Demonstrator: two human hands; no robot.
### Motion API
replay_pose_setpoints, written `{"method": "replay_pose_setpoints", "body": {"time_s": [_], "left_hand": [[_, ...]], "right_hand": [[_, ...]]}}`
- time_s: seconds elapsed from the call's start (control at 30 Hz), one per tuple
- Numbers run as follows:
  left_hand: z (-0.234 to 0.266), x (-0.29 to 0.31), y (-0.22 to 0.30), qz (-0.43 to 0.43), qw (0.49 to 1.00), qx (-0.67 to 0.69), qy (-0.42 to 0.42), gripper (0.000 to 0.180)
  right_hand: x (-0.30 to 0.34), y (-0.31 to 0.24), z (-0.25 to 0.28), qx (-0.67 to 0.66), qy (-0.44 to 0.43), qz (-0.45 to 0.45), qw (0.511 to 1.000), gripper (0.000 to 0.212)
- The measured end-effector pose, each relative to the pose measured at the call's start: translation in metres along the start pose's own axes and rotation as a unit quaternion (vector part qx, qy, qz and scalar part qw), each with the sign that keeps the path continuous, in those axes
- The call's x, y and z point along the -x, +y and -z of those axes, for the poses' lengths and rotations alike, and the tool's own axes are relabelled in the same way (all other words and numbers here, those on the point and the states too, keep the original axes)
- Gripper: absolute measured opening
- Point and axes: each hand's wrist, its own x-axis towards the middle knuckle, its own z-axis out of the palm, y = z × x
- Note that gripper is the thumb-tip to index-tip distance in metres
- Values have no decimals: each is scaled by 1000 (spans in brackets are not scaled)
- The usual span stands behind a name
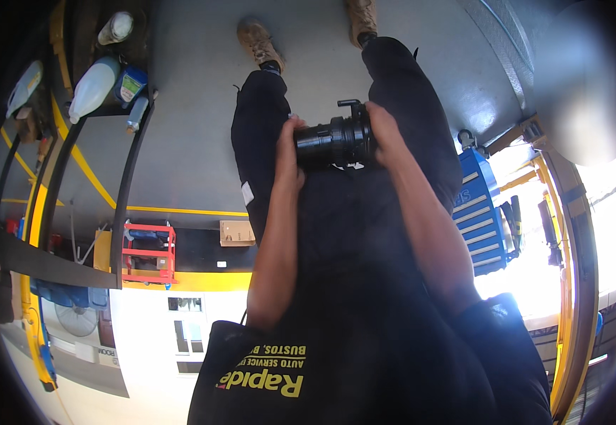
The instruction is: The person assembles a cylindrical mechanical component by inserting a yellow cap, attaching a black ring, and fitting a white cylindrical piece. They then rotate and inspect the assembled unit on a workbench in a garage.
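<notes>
Between my two hands is a black cylindrical housing (331, 142), lying sideways in front of my dark trousers. It has a smooth left end, a ribbed collar in the middle and a short bent pipe stub on the far side near its right end. My left hand (289, 154) is closed around the smooth left end. At the right end, my right hand (386, 138) grips the wider part, with its fingertips mostly hidden behind the housing.
A blue tool chest (482, 219) stands at the right. On a dark surface at the far left are a white jug (95, 83) and a blue container (131, 83). A red cart (149, 253) and a cardboard box (237, 233) are at the left. Yellow lift parts (35, 333) stand nearby.
</notes>
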Motion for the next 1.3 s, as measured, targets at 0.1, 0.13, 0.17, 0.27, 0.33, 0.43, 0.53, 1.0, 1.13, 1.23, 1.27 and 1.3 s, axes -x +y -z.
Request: {"method": "replay_pose_setpoints", "body": {"time_s": [0.1, 0.13, 0.17, 0.27, 0.33, 0.43, 0.53, 1.0, 1.13, 1.23, 1.27, 1.3], "left_hand": [[-16, 53, 19, -265, 957, -111, 47, 92], [-24, 74, 32, -310, 939, -149, 14, 97], [-32, 95, 46, -355, 916, -186, -19, 104], [-46, 159, 86, -441, 860, -251, -45, 114], [-58, 208, 115, -476, 845, -240, -54, 111], [-71, 291, 154, -521, 833, -164, -86, 98], [-82, 389, 182, -582, 798, -66, -144, 88], [-70, 605, 198, -714, 684, 37, -142, 77], [-70, 614, 192, -723, 674, 50, -141, 77], [-69, 617, 188, -743, 655, 55, -124, 70], [-68, 618, 188, -752, 646, 56, -118, 67], [-67, 619, 188, -770, 629, 47, -97, 67]], "right_hand": [[44, -36, -4, 20, -60, 60, 996, 32], [59, -45, -8, 87, -40, 100, 990, 35], [75, -57, -9, 104, -52, 148, 982, 36], [155, -97, -16, 123, -89, 265, 952, 41], [206, -115, -17, 139, -103, 387, 906, 45], [309, -153, -17, 185, -181, 438, 861, 47], [441, -176, -4, 281, -214, 526, 774, 48], [685, -168, 24, 270, -273, 721, 577, 51], [701, -160, 27, 293, -247, 733, 562, 49], [702, -158, 24, 279, -244, 746, 553, 50], [701, -158, 23, 271, -246, 751, 550, 51], [701, -158, 21, 264, -248, 755, 547, 51]]}}
